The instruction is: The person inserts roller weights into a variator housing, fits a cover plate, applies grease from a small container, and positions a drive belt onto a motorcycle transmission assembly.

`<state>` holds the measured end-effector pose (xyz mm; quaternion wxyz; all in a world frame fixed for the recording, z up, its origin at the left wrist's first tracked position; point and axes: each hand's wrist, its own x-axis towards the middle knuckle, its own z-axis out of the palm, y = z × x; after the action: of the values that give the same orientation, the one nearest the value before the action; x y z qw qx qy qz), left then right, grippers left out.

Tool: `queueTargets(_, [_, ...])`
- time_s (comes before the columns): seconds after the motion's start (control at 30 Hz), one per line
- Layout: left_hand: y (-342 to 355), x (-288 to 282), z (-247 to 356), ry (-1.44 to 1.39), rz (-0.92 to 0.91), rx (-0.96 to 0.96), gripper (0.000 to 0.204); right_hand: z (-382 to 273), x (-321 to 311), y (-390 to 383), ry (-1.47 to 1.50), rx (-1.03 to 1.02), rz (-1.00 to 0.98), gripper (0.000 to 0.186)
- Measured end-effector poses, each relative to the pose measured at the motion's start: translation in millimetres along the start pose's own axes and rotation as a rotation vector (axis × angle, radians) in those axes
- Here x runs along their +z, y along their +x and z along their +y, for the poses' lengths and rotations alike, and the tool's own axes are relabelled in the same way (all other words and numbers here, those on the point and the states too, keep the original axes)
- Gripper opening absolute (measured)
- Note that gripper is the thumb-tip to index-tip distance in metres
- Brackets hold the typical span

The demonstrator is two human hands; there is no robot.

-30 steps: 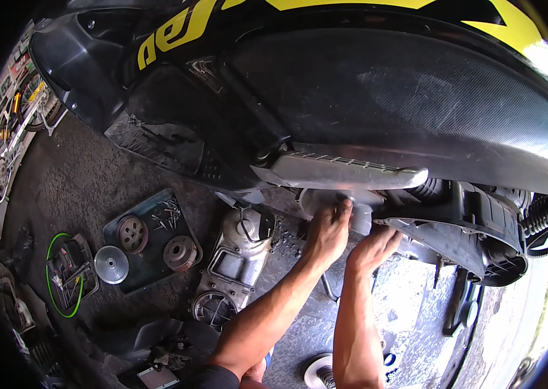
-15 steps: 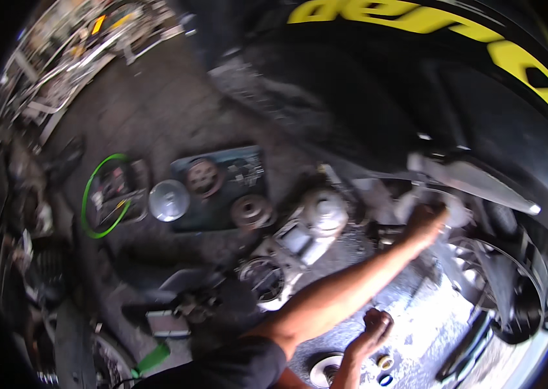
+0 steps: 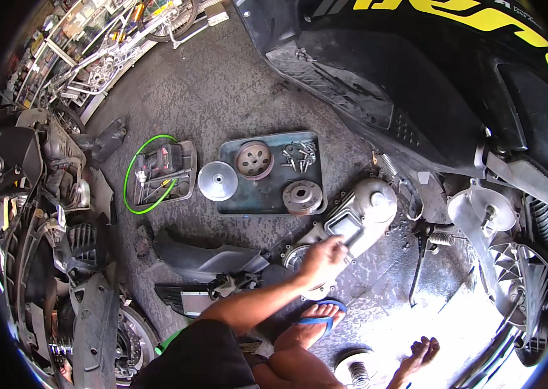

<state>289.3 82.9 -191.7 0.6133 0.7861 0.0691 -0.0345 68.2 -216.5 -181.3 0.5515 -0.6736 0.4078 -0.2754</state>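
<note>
My left hand (image 3: 323, 262) is over the silver engine side cover (image 3: 372, 206) lying on the floor. Its fingers are curled together and slightly blurred; what they hold, if anything, is hidden. Low on the right, my right hand (image 3: 418, 360) hovers with its fingers loosely apart and nothing visible in it. Near it stands a pulley disc with a coil spring (image 3: 359, 374), partly cut by the lower edge. To the right, a shiny metal pulley disc (image 3: 482, 205) sits on the exposed side of the black scooter (image 3: 377, 84).
A blue-grey tray (image 3: 238, 200) holds a clutch bell (image 3: 254, 161), a round clutch part (image 3: 302, 196) and several bolts (image 3: 298, 156). Beside it are a silver disc (image 3: 217, 181) and a tool tray (image 3: 186, 162) with a green cable (image 3: 127, 188). Dark body panels (image 3: 212, 254) lie near my sandalled foot (image 3: 316, 321).
My left hand has drawn back from the scooter's pulley area to above the side cover. My right hand has shifted right and down in the picture, and the whole view has swung.
</note>
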Motion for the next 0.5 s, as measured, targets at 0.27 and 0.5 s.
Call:
queueTargets(0.27, [79,-159,-57,0.947,0.654,0.33,0.038,2,-39,23,-0.124,0.075,0.078,0.024])
queueTargets(0.5, [180,-341,-172,0.614,1.006,-0.611,0.076,12,-68,46,-0.091,0.094,-0.021,0.024])
